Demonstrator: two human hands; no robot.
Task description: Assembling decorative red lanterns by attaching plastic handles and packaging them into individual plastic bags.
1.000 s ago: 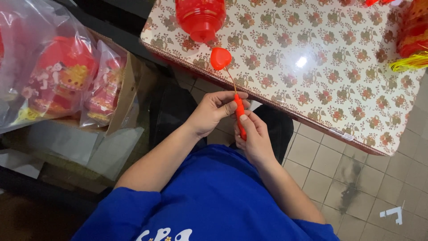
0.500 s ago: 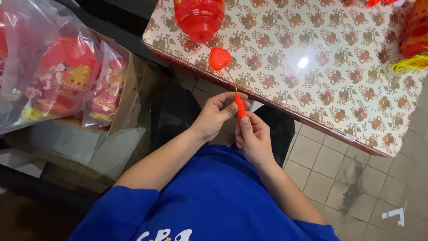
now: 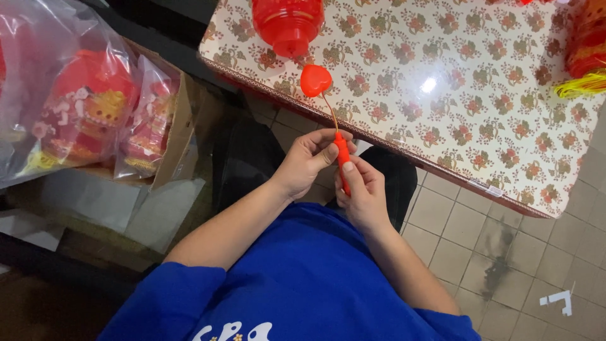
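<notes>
Nearest to me is a blue shirt (image 3: 297, 278), its lower edge cut off by the frame so the white print on it is only partly seen. Out of it come two bare forearms. My left hand (image 3: 307, 163) curls around the upper part of a thin red stick (image 3: 343, 163), thumb laid against it, fingers closed on it. My right hand (image 3: 361, 192) grasps the lower part of the same stick; its fingers wrap over it and hide the bottom end. The stick sits between both hands, above my lap and just short of the table edge.

From the stick's top a thin wire (image 3: 329, 112) rises to a small red heart (image 3: 315, 79), which lies over the floral tablecloth (image 3: 454, 82). Beyond it stands a red lantern (image 3: 287, 24), its top cut off. At far right another red object with yellow tassels (image 3: 584, 69) is mostly out of frame. To my left, a cardboard box (image 3: 180, 126) holds clear bags of red decorations (image 3: 82, 107), blurred by plastic.
</notes>
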